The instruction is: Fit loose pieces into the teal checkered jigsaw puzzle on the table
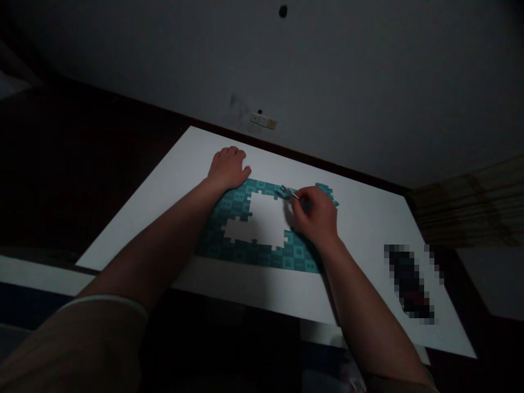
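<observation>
A teal checkered jigsaw puzzle [245, 254] lies on the white table, its outer part joined around an irregular gap where the white surface shows. Pinched between the thumb and fingers of my right hand [317, 213] is a puzzle piece [290, 191], tilted, over the puzzle's upper right part. Its pale edge faces me. My left hand [229, 166] rests palm down at the puzzle's upper left corner, thumb apart from the fingers. Behind my right hand, loose teal puzzle pieces [325, 189] lie in a pile, partly hidden by it.
The white table [364, 218] stretches to both sides. A blurred dark object [409, 281] lies at its right end. Beyond the far edge stands a grey wall [347, 93] with sockets [263, 120]. A patterned curtain [470, 202] hangs at the right. The room is dim.
</observation>
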Demonstrator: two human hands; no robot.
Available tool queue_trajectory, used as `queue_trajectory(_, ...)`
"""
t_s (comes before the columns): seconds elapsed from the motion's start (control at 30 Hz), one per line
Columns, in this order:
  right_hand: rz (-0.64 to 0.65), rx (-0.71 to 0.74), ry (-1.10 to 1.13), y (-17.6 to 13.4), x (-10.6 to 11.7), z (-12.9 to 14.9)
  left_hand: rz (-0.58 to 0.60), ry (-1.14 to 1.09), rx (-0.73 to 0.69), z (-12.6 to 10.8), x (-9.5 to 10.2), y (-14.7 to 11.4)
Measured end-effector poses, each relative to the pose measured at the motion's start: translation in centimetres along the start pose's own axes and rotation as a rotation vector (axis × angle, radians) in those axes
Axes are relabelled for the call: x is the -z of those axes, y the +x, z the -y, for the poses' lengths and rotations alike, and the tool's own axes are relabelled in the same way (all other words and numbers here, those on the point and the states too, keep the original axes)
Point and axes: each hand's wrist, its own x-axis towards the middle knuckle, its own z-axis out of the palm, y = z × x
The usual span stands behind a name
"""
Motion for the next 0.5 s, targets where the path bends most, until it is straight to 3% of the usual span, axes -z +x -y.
queue_trajectory(0.1,-0.081,-0.062,0.01,0.1,0.0,-0.4,-0.008,0.01,-0.005,0.1,-0.1,0.0)
queue_trajectory(0.23,-0.086,-0.107,0.015,0.0,-0.3,-0.7,-0.014,0.014,-0.004,0.2,-0.2,0.0)
queue_trajectory(0.5,-0.081,-0.057,0.043,-0.2,-1.3,-1.1,-0.003,-0.012,0.003,0.1,0.0,0.0)
